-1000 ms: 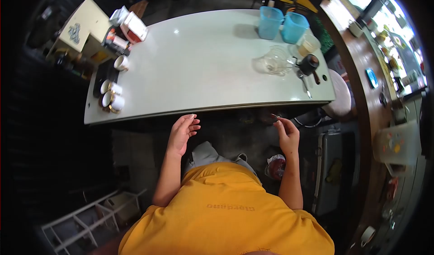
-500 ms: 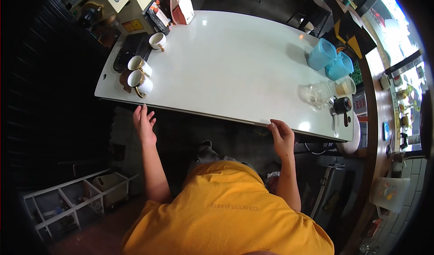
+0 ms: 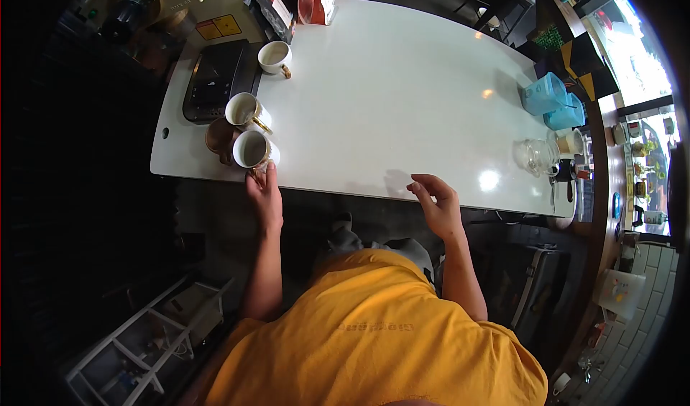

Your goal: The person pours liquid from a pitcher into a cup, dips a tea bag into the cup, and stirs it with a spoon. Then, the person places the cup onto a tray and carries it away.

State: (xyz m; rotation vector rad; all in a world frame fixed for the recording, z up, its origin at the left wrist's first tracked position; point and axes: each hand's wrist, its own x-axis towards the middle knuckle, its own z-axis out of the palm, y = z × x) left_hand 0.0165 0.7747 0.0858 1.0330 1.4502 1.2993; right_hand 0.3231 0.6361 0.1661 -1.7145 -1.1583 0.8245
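At the table's near left edge, my left hand [image 3: 267, 201] is closed at the handle of a white mug [image 3: 255, 152], its thumb against the mug's side. The mug stands upright and looks empty. Right behind it is a second white mug [image 3: 245, 111] with a gold handle. A brown cup [image 3: 218, 141] sits to their left, partly hidden. Farther back, a third white mug [image 3: 274, 58] stands apart. My right hand [image 3: 440, 208] hovers over the front edge, fingers loosely bent, thumb and forefinger slightly apart, nothing visible in them.
The white table [image 3: 388, 104] spans the view. A black scale-like device [image 3: 213, 82] lies left of the mugs, near a beige machine [image 3: 215, 10] and bags [image 3: 316, 0]. At the right end stand blue containers [image 3: 544, 94], a clear glass vessel [image 3: 535, 156] and a spoon [image 3: 552, 194].
My left hand has moved up and right from below the table edge to the nearest mug's handle. My right hand shifts slightly. The camera view has moved left and closer.
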